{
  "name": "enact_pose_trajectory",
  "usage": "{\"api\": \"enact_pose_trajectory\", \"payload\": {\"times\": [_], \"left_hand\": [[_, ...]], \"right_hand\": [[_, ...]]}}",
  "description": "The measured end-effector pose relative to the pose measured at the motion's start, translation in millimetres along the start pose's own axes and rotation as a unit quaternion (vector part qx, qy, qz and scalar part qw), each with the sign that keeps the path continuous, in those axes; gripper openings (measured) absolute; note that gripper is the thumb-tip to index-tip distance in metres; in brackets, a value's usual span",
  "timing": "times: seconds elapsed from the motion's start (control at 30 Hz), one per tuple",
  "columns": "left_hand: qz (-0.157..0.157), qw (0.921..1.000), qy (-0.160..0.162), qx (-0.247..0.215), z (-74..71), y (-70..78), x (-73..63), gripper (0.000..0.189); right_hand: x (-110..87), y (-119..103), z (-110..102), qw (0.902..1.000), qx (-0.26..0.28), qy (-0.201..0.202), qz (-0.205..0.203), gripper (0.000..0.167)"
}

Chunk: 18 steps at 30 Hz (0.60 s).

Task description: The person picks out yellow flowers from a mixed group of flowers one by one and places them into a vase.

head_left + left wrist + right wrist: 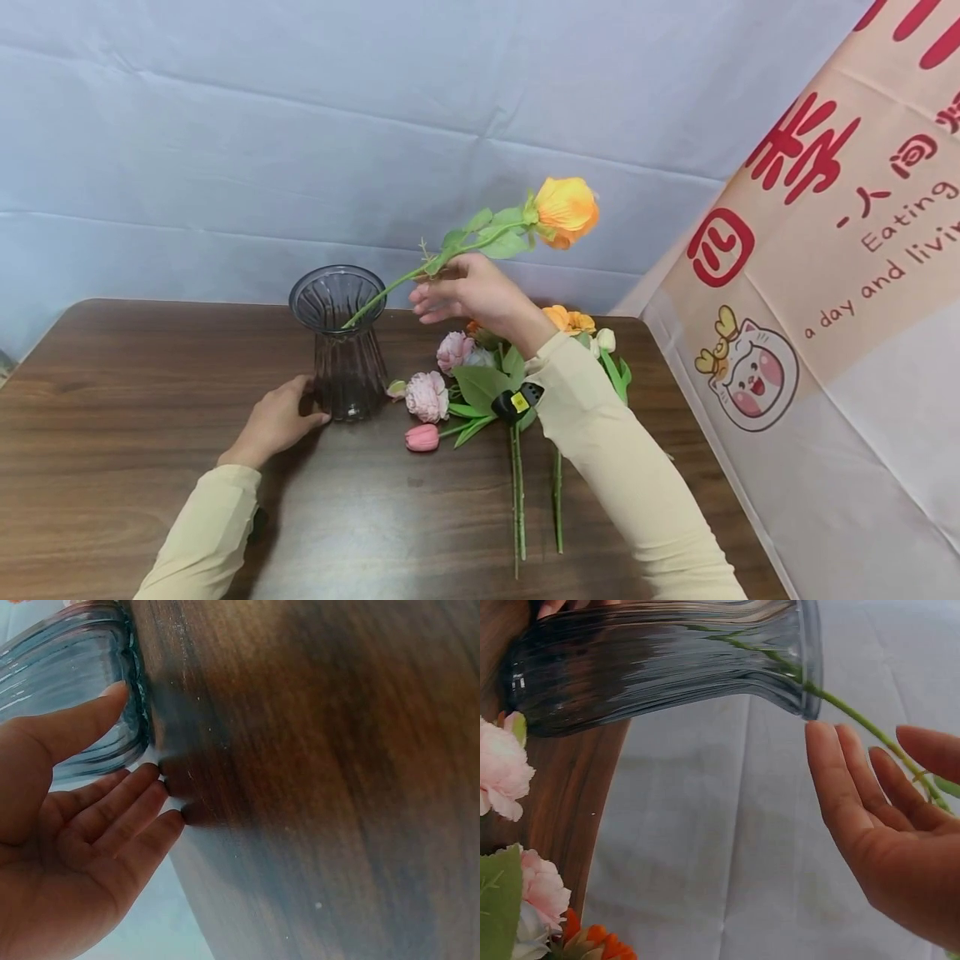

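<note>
Yellow-orange rose leans with its stem end inside the glass vase, its long axis slanting up rightward past the right hand, the nearer one, whose fingers are loosely extended. Left hand, fingers relaxed, sits at the vase's base.
</note>
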<state>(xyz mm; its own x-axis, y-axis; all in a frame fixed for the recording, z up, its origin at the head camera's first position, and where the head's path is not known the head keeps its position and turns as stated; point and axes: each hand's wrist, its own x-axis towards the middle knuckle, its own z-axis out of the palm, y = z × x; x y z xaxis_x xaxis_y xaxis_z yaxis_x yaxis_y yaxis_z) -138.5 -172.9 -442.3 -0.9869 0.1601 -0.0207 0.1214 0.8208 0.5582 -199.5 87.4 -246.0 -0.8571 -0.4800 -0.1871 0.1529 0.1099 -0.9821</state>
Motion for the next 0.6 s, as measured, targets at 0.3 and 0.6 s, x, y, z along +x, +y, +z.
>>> {"api": "enact_pose_trajectory", "payload": {"times": [0.3,0.6], "left_hand": [[-0.002,1.0000,-0.002,-0.003,0.0,0.0,-0.4,0.054],[-0.007,0.9999,-0.010,-0.008,-2.0,-0.3,1.0,0.055]], "right_hand": [[0.9,7.9,-1.2,0.9998,0.004,-0.019,0.008,0.028],[-0.7,5.6,-0.3,0.9980,0.049,0.027,-0.029,0.015]]}}
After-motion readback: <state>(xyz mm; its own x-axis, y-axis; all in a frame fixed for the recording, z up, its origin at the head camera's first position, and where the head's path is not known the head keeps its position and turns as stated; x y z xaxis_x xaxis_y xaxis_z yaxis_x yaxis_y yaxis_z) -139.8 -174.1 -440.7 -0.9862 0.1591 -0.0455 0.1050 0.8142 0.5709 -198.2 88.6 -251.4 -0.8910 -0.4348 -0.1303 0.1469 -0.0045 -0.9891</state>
